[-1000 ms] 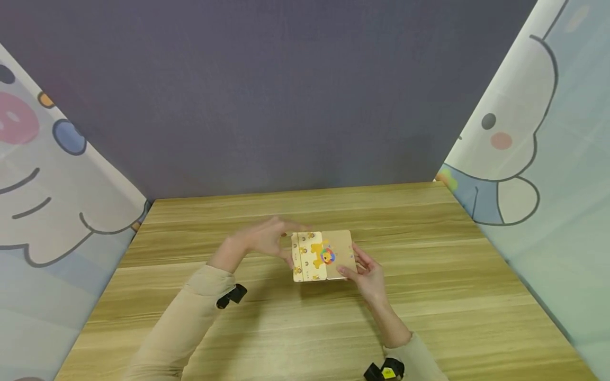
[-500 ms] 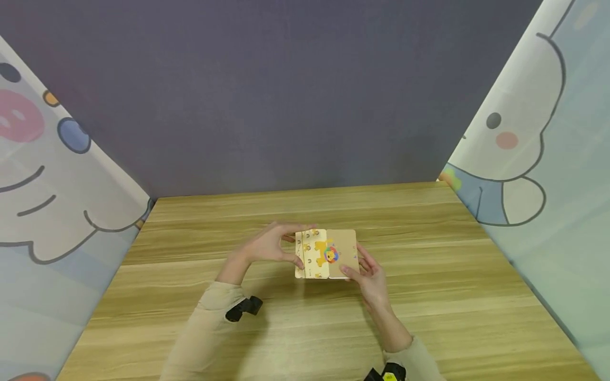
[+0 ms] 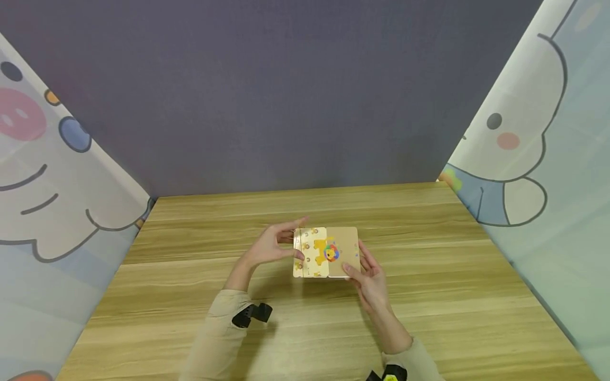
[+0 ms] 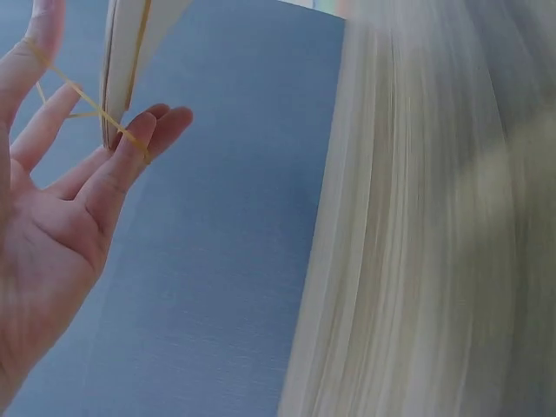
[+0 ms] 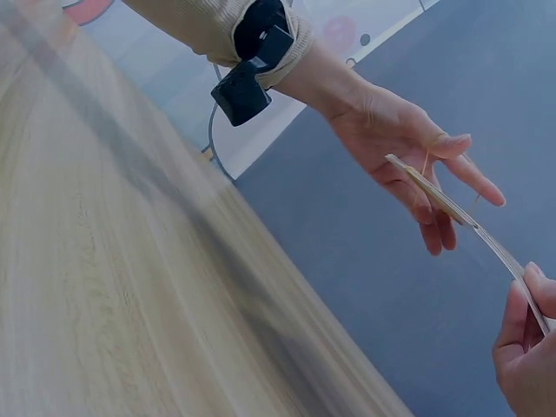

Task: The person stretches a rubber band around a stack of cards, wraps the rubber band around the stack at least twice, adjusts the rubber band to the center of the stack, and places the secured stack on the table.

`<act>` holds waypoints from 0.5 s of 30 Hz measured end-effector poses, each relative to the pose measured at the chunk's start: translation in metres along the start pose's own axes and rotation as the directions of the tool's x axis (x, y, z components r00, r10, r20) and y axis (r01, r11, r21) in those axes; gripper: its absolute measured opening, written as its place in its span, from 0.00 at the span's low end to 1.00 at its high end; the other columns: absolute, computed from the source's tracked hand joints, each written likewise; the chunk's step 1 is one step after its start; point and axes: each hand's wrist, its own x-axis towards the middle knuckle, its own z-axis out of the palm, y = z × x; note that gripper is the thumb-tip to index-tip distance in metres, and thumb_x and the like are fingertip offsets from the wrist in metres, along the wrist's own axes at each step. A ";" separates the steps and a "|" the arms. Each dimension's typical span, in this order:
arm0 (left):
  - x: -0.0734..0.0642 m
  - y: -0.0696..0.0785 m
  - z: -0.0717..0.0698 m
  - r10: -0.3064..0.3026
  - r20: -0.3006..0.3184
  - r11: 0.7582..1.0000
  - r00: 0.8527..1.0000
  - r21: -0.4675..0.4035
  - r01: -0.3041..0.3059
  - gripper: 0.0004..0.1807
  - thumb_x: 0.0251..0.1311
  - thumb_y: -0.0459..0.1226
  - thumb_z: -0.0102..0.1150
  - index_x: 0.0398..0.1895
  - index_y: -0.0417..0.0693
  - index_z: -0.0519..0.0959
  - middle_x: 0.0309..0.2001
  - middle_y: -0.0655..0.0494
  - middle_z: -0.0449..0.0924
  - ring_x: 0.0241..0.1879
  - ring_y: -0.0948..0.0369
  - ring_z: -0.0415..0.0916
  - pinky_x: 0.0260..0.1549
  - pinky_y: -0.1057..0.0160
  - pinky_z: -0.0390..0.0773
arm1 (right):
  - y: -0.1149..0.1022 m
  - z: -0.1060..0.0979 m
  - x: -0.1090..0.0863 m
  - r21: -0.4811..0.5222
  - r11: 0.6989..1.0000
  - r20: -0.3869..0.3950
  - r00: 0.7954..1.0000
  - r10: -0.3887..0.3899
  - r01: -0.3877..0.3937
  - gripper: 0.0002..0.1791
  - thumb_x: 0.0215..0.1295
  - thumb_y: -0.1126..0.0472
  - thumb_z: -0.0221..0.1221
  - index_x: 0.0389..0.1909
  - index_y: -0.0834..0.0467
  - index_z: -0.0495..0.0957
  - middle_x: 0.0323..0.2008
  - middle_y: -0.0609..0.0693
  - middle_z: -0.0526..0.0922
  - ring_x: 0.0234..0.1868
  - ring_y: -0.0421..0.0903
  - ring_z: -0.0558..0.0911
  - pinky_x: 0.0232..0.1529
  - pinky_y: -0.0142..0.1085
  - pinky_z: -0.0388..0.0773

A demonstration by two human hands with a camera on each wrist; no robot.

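A small booklet [image 3: 343, 243] is held above the table, a lion printed across its cream half and its brown half. In the right wrist view it shows edge-on as a thin, slightly bent stack with a join midway. My right hand [image 3: 374, 286] pinches the brown half, thumb on top and fingers underneath. At the cream end, my left hand [image 3: 267, 246] has its fingers spread. A thin yellow rubber band [image 4: 95, 105] is stretched across those fingers in the left wrist view and also passes around the booklet's end.
Underneath is a wood-grain table [image 3: 190, 233], with a dark grey panel [image 3: 295, 95] rising behind it. Cartoon-printed curtains [image 3: 524, 132] hang at both sides. Each wrist carries a black camera [image 3: 251, 315].
My left thumb has risen from the booklet's lower left corner to about mid-height, and the left forearm has swung rightward. The right hand keeps its pinch and has hardly shifted.
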 end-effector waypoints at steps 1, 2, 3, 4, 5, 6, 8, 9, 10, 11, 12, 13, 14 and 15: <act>0.000 0.000 0.000 -0.004 -0.005 1.000 1.000 -0.005 0.004 0.42 0.39 0.28 0.68 0.61 0.34 0.60 0.62 0.41 0.57 0.56 0.46 0.63 0.49 0.57 0.69 | 0.000 0.000 0.000 0.006 1.000 0.007 1.000 -0.002 0.002 0.39 0.52 0.82 0.52 0.66 0.60 0.51 0.44 0.49 0.75 0.35 0.43 0.80 0.26 0.26 0.76; 0.000 0.000 0.000 -0.008 -0.009 1.000 1.000 -0.005 0.008 0.41 0.39 0.28 0.68 0.61 0.35 0.60 0.62 0.42 0.57 0.56 0.46 0.63 0.49 0.56 0.69 | -0.001 0.000 -0.001 0.008 1.000 0.014 1.000 -0.004 0.004 0.39 0.53 0.82 0.52 0.66 0.60 0.51 0.44 0.49 0.75 0.35 0.43 0.80 0.26 0.26 0.76; 0.000 -0.001 0.000 -0.010 -0.011 1.000 1.000 -0.003 0.010 0.41 0.39 0.28 0.68 0.61 0.35 0.60 0.62 0.42 0.57 0.57 0.46 0.62 0.49 0.56 0.69 | -0.002 0.000 -0.001 0.010 1.000 0.019 1.000 -0.007 0.007 0.39 0.53 0.82 0.52 0.66 0.60 0.51 0.44 0.49 0.75 0.34 0.42 0.80 0.26 0.26 0.76; 0.000 -0.001 0.000 -0.010 -0.013 1.000 1.000 0.005 0.011 0.41 0.40 0.28 0.68 0.61 0.35 0.61 0.62 0.42 0.57 0.57 0.47 0.62 0.50 0.55 0.69 | -0.002 0.001 -0.001 0.012 1.000 0.024 1.000 -0.008 0.008 0.40 0.52 0.82 0.52 0.66 0.60 0.50 0.45 0.49 0.75 0.34 0.42 0.80 0.26 0.26 0.76; 0.001 0.000 0.000 -0.012 -0.014 1.000 1.000 0.021 0.012 0.41 0.40 0.29 0.68 0.61 0.36 0.61 0.62 0.42 0.58 0.57 0.47 0.61 0.50 0.55 0.69 | -0.003 0.001 -0.001 0.012 1.000 0.029 1.000 -0.010 0.010 0.40 0.52 0.82 0.52 0.66 0.61 0.50 0.45 0.49 0.75 0.34 0.42 0.80 0.26 0.26 0.76; 0.001 0.001 0.000 -0.018 -0.016 0.999 1.000 0.038 0.019 0.41 0.40 0.29 0.68 0.61 0.37 0.61 0.62 0.44 0.58 0.58 0.48 0.61 0.50 0.56 0.69 | -0.004 0.001 -0.001 0.013 1.000 0.032 0.999 -0.009 0.008 0.40 0.52 0.82 0.52 0.66 0.61 0.50 0.45 0.49 0.75 0.34 0.42 0.80 0.26 0.25 0.76; 0.002 0.004 -0.001 -0.022 -0.018 0.997 1.000 0.074 0.023 0.40 0.40 0.30 0.68 0.61 0.38 0.62 0.62 0.44 0.60 0.56 0.48 0.62 0.49 0.56 0.69 | -0.006 0.001 -0.001 0.009 1.000 0.038 0.999 -0.003 0.003 0.40 0.52 0.82 0.52 0.66 0.61 0.50 0.45 0.49 0.75 0.34 0.42 0.80 0.26 0.25 0.76; 0.002 0.005 -0.002 -0.017 -0.019 0.996 1.000 0.087 0.019 0.41 0.40 0.30 0.69 0.61 0.38 0.62 0.61 0.44 0.60 0.55 0.48 0.64 0.48 0.57 0.70 | -0.006 0.001 -0.001 0.003 1.000 0.040 0.999 -0.001 0.001 0.40 0.52 0.82 0.52 0.66 0.61 0.50 0.45 0.48 0.75 0.34 0.42 0.80 0.26 0.26 0.76; 0.003 0.002 -0.002 -0.014 -0.021 0.995 1.000 0.100 0.016 0.41 0.39 0.31 0.69 0.61 0.40 0.63 0.61 0.44 0.60 0.54 0.48 0.65 0.47 0.57 0.71 | -0.007 0.001 -0.001 -0.002 1.000 0.035 0.999 0.006 -0.006 0.40 0.51 0.82 0.52 0.65 0.61 0.51 0.44 0.49 0.76 0.33 0.42 0.80 0.26 0.26 0.76; 0.003 0.000 -0.003 -0.013 -0.022 0.994 1.000 0.112 0.015 0.41 0.39 0.33 0.70 0.61 0.41 0.63 0.60 0.45 0.61 0.53 0.48 0.66 0.47 0.58 0.71 | -0.007 0.001 -0.002 -0.007 1.000 0.029 0.999 0.014 -0.014 0.39 0.51 0.82 0.52 0.65 0.61 0.52 0.44 0.49 0.76 0.33 0.42 0.80 0.26 0.26 0.76; 0.003 -0.003 -0.004 -0.015 -0.024 0.992 1.000 0.126 0.018 0.41 0.38 0.34 0.70 0.61 0.42 0.64 0.60 0.45 0.61 0.53 0.48 0.66 0.46 0.59 0.72 | -0.007 0.002 -0.002 -0.012 1.000 0.020 1.000 0.020 -0.020 0.39 0.51 0.82 0.52 0.65 0.60 0.53 0.44 0.49 0.76 0.33 0.43 0.80 0.26 0.26 0.76; 0.003 -0.006 -0.004 -0.012 -0.023 0.990 1.000 0.142 0.015 0.41 0.38 0.36 0.71 0.60 0.44 0.65 0.59 0.46 0.61 0.52 0.49 0.67 0.46 0.59 0.72 | -0.006 0.002 -0.002 -0.016 1.000 0.010 1.000 0.026 -0.025 0.39 0.51 0.82 0.52 0.65 0.60 0.53 0.43 0.49 0.76 0.33 0.43 0.80 0.25 0.26 0.76; 0.004 -0.009 -0.004 -0.003 -0.025 0.988 1.000 0.153 0.007 0.40 0.37 0.37 0.71 0.60 0.45 0.66 0.57 0.47 0.61 0.51 0.50 0.68 0.45 0.59 0.73 | -0.006 0.002 -0.002 -0.020 0.999 -0.001 1.000 0.029 -0.029 0.38 0.51 0.82 0.52 0.64 0.60 0.54 0.43 0.49 0.76 0.33 0.43 0.80 0.25 0.26 0.76; 0.004 -0.012 -0.005 0.001 -0.027 0.987 1.000 0.160 0.003 0.40 0.37 0.39 0.71 0.59 0.47 0.67 0.57 0.48 0.61 0.50 0.51 0.68 0.45 0.59 0.73 | -0.005 0.003 -0.003 -0.021 0.999 -0.012 0.999 0.033 -0.033 0.38 0.51 0.82 0.53 0.64 0.59 0.55 0.43 0.49 0.76 0.33 0.44 0.80 0.24 0.26 0.76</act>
